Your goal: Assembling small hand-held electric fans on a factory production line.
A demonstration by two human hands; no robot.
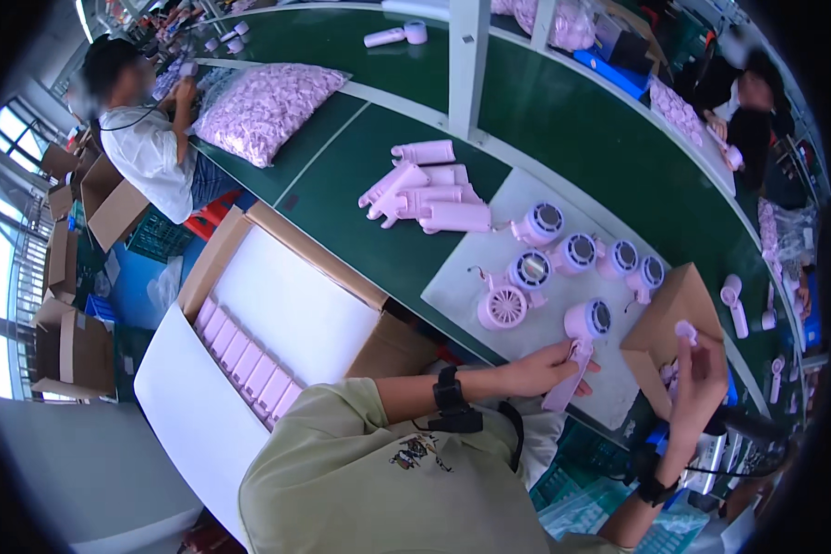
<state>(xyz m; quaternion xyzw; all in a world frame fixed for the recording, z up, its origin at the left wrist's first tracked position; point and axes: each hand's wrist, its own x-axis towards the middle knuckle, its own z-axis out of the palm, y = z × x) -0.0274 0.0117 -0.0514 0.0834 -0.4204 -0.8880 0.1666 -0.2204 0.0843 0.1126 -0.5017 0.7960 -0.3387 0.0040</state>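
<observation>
My left hand (537, 367) is closed round the pink handle of a small handheld fan (588, 320), its round head pointing away from me. My right hand (700, 383) is raised beside a small cardboard box (678, 309) and pinches a small pink plastic part (685, 330). Inside that box, more small pink pieces (669, 371) partly show. Several fan heads with purple-rimmed grilles, among them one fan head (579, 251), lie on a grey mat (475, 254) beyond my left hand. One pink fan head (503, 307) shows its spoked side.
Several pink handle shells (425, 196) lie in a pile on the green table (328, 189). A clear bag of pink parts (270, 103) is farther left. An open carton (319, 251) with pink pieces stands at my left. A metal post (468, 69) rises ahead; other people sit nearby.
</observation>
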